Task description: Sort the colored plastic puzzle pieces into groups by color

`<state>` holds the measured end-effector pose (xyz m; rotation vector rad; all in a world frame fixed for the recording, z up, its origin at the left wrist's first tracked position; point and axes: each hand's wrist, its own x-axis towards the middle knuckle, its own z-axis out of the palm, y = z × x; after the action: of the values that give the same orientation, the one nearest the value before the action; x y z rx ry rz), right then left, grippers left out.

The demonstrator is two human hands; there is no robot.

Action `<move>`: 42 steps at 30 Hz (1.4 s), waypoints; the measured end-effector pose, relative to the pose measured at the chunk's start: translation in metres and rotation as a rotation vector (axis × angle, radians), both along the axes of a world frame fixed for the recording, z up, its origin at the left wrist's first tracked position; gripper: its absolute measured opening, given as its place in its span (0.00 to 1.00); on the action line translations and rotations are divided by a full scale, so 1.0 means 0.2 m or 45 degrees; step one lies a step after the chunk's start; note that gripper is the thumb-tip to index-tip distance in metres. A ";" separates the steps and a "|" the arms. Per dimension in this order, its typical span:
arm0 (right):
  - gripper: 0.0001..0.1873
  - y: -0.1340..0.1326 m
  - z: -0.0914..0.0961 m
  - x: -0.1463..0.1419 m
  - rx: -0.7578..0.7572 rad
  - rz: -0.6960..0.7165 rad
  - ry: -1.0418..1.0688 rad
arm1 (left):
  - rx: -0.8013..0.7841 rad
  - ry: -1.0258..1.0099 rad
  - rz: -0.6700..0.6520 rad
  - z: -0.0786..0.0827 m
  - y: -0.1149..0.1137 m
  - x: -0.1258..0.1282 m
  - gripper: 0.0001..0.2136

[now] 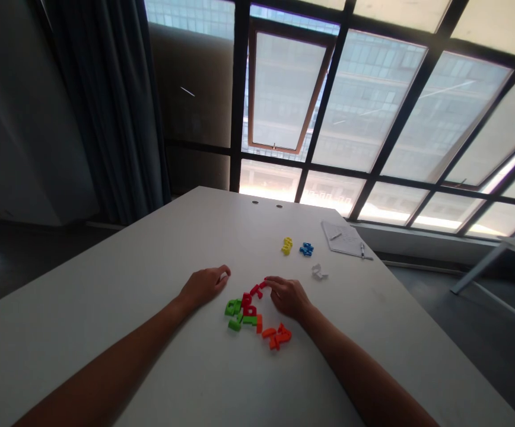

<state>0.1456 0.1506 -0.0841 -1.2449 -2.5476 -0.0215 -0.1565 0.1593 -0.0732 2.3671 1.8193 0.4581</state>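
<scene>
My left hand [204, 286] rests on the table with its fingers curled in. A pale patch shows between thumb and forefinger, but I cannot tell whether it is a held piece or the tabletop. My right hand [289, 295] has its fingertips on a small red plastic block [263, 284], seemingly pinching it. Touching or close beside that is another red block [256, 290]. Between my forearms lie more red blocks [249, 311], green blocks [232, 307] and orange blocks [277, 339], loosely grouped on the table. Their exact shapes are too small to make out.
Farther back on the white table [172, 237] are yellow blocks [287, 245], blue blocks [306, 249] and white pieces [318, 272]. Papers [345, 238] with a pen [362, 251] lie by the right edge. Windows and a dark curtain [119, 107] stand behind.
</scene>
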 end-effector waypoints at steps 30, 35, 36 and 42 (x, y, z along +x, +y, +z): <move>0.31 0.22 0.02 -0.14 -0.104 -0.136 -0.197 | -0.006 0.033 0.020 0.01 0.00 0.01 0.11; 0.32 0.44 0.02 -0.27 -0.144 -0.364 -0.260 | -0.022 0.035 0.021 0.02 0.00 0.01 0.11; 0.33 0.49 0.01 -0.29 -0.147 -0.388 -0.259 | -0.022 0.036 0.021 0.01 0.00 0.01 0.11; 0.32 0.74 -0.02 -0.37 -0.166 -0.524 -0.244 | -0.011 0.064 0.028 -0.01 0.02 0.00 0.11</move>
<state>0.0711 0.2988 -0.0873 -1.8823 -2.4285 -0.0681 -0.1557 0.1628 -0.0759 2.3759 1.8661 0.3958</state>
